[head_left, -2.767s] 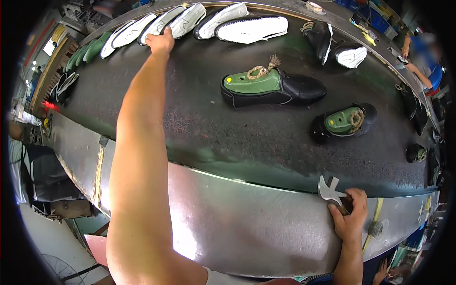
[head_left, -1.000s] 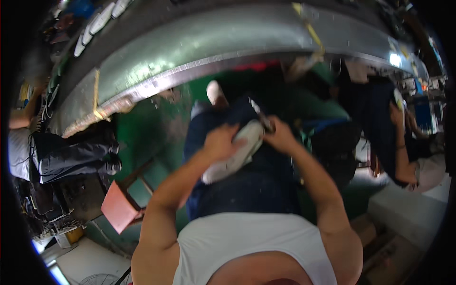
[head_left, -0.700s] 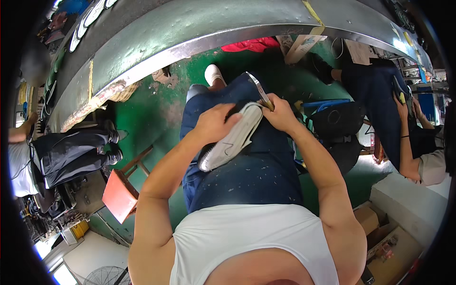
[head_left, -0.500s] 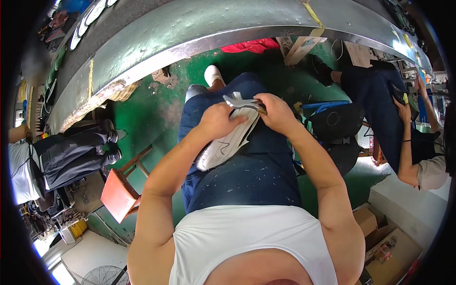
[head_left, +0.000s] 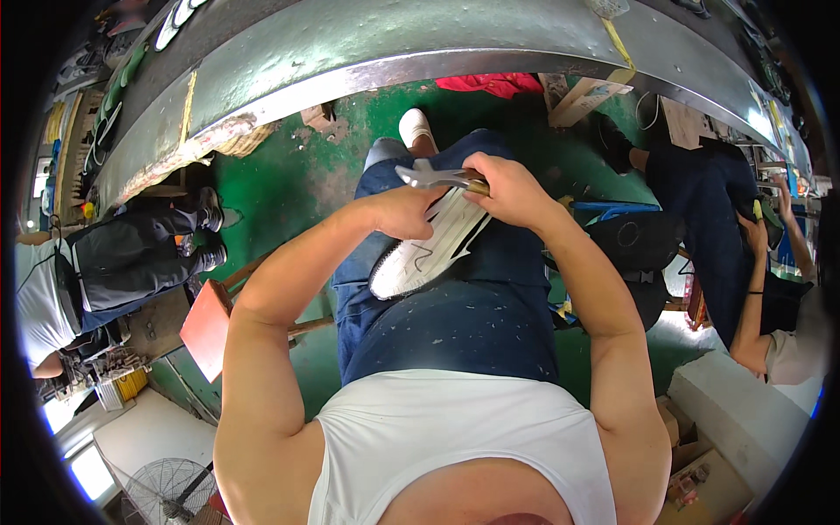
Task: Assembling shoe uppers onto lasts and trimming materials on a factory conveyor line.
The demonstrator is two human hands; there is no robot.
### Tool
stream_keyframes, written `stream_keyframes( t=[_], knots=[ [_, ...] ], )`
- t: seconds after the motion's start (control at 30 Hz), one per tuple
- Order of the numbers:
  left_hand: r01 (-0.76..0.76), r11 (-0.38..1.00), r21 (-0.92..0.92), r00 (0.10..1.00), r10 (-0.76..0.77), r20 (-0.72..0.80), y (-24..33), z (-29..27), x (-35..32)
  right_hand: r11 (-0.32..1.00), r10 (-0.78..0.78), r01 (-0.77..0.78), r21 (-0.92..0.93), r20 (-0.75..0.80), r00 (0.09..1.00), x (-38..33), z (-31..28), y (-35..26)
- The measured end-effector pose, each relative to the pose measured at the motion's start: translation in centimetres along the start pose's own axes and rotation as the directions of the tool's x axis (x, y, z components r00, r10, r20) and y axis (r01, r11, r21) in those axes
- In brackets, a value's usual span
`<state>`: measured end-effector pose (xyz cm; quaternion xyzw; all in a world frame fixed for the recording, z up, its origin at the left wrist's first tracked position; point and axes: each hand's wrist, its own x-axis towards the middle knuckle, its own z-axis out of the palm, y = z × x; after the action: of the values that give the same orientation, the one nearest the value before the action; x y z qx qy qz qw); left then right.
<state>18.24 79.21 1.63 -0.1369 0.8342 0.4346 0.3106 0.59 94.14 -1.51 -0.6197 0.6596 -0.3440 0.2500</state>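
Note:
Across my lap lies a white shoe (head_left: 422,262), with a dark squiggle on its face and a dark, stitched-looking rim around its rounded end. My left hand (head_left: 404,213) is closed on its left side near the far end, thumb laid over it. My right hand (head_left: 503,188) grips the short brownish handle of a hammer (head_left: 424,174). The shiny metal head points left, just above the shoe's far end and beyond my left hand. Parts of the handle and the shoe's far end are hidden by my fingers.
A long metal-topped bench (head_left: 350,44) curves across the far side. An orange-topped stool (head_left: 207,328) stands left, a black bag (head_left: 632,229) right. People sit or stand at both sides, including one in dark trousers (head_left: 704,206) at right. A fan (head_left: 171,494) is lower left.
The hammer head has turned and shifted left, nearer my left hand. My left hand has slid slightly along the shoe, and the whole view has shifted a little.

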Motion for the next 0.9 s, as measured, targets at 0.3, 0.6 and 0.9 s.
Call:
stream_keyframes(
  t=[0.3,0.6,0.9],
  knots=[
    [-0.178,0.797,-0.578,0.975,0.061,-0.215,-4.0,2.5,1.9,0.952,0.298,-0.291,-0.097,0.064,0.953,2.9,0.6,-0.4],
    [-0.384,0.575,-0.723,0.880,-0.008,-0.474,-2.4,0.9,2.2,0.707,0.539,-0.469,0.529,0.027,0.842,-7.7,-1.2,-2.8],
    [-0.659,0.519,-0.545,0.676,0.090,-0.732,-1.2,2.4,-4.9,0.793,0.330,-0.422,0.439,0.273,0.904,-7.1,-0.5,-10.3]
  ],
)
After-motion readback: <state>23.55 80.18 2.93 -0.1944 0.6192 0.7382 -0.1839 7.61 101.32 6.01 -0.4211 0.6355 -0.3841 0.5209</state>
